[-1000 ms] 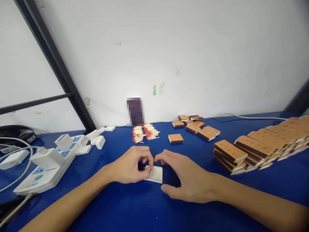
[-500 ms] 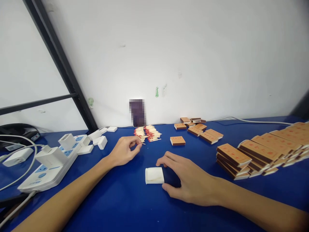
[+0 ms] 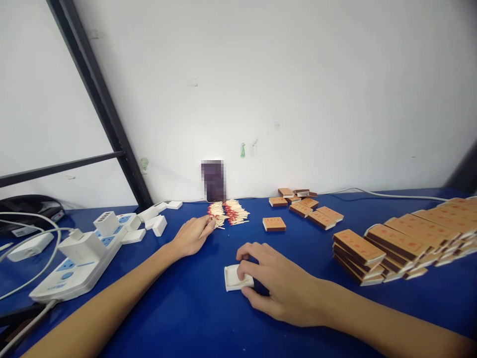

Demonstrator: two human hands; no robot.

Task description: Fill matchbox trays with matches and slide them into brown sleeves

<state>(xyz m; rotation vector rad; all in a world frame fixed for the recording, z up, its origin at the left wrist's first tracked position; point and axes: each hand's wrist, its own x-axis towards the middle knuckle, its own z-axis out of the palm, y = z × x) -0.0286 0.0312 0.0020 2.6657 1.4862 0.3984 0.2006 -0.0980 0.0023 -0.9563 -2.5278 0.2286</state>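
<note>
On the blue table lies a white matchbox tray (image 3: 231,278), open side up; what is inside it is hard to see. My right hand (image 3: 279,283) grips its right end, thumb on the near side and a fingertip over the inside. Farther back, my left hand (image 3: 194,235) touches the left edge of the loose matches (image 3: 234,211), fingers pressed together. Whether a match is between those fingertips is hidden. The red-headed matches lie in two side-by-side bunches. A single closed matchbox (image 3: 274,223) sits to their right.
Several matchboxes (image 3: 309,204) lie scattered at the back right. Stacked matchboxes (image 3: 402,236) fill the right side. At left are a white power strip (image 3: 93,268) with plugged-in chargers and cables. A blurred phone-like object (image 3: 213,181) leans on the wall behind the matches.
My left hand has moved slightly back onto the edge of the matches. My right hand has shifted left and closed on the tray, a finger now over its inside. The view has tilted up slightly.
</note>
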